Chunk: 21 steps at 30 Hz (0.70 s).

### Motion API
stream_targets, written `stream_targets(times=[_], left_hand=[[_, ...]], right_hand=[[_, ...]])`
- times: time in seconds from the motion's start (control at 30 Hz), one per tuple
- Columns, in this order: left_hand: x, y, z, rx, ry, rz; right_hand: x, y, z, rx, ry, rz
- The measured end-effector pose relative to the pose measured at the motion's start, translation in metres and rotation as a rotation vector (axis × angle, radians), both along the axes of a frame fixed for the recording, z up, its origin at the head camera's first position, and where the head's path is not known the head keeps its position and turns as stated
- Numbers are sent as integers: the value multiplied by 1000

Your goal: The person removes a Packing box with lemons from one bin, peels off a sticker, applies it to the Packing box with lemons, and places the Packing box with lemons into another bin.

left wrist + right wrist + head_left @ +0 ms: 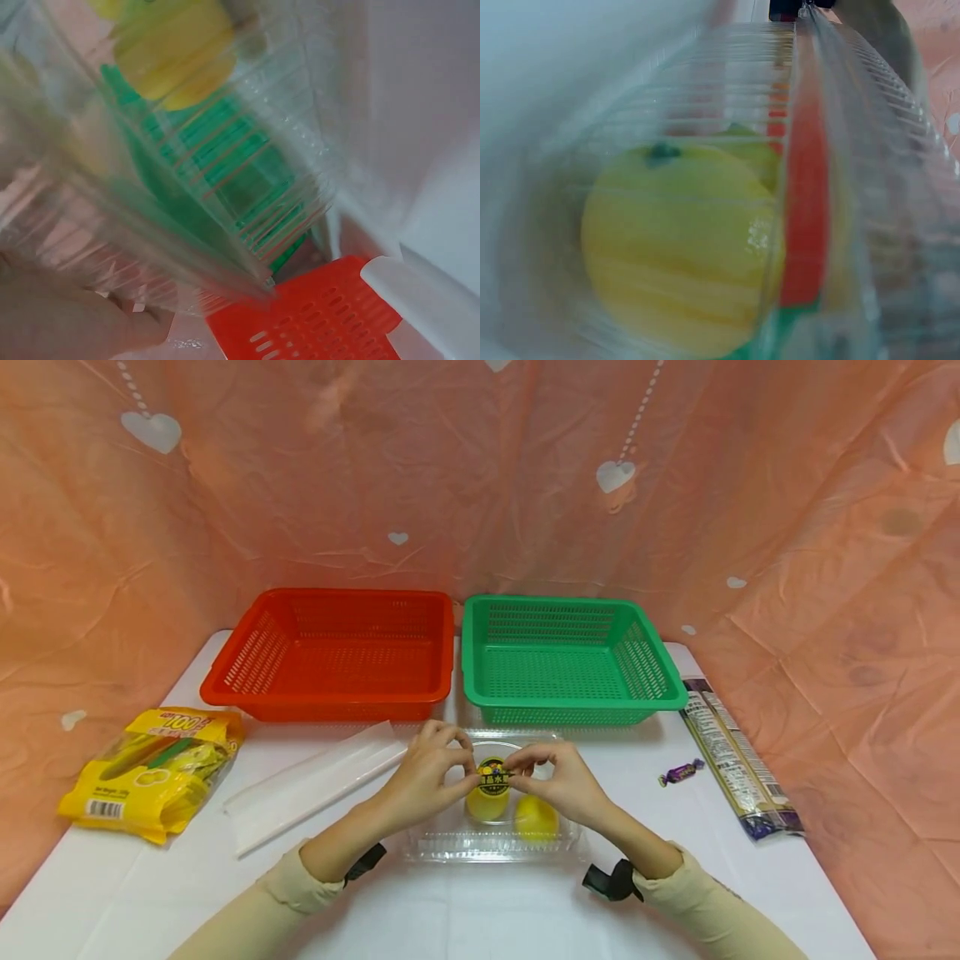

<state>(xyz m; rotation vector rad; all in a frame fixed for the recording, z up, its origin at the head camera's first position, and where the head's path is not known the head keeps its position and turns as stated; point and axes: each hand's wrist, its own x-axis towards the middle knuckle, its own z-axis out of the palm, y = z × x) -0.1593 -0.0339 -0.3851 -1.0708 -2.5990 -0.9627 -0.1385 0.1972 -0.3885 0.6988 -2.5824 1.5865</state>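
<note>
A clear plastic clamshell box (491, 847) stands on the white tablecloth with its lid over two yellow fruits (537, 819). Over the lid is a round black sticker (494, 779) with gold print. My left hand (431, 772) pinches its left edge between thumb and index finger. The right hand (558, 777) pinches the opposite edge the same way. Through the ribbed wall, the right wrist view shows one yellow fruit (682, 247) with a green stem spot. In the left wrist view, part of the left hand (67, 322) shows beside the blurred box (300, 97).
Behind the box stand a red basket (330, 702) and a green basket (573, 702). To the left lie a yellow snack bag (153, 772) and a folded clear plastic sheet (311, 789). A purple-wrapped candy (681, 772) and a long flat packet (738, 756) lie at right.
</note>
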Motion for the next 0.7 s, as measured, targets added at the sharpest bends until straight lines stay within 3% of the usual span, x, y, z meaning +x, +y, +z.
stream_targets(times=[0.4,0.7], left_hand=[[-2,2,-6,-49,27,27],[-3,5,-8,-107,63,50]], right_hand=[[1,-4,-4,50,59,22],[1,-9,-9,176,251,-12]])
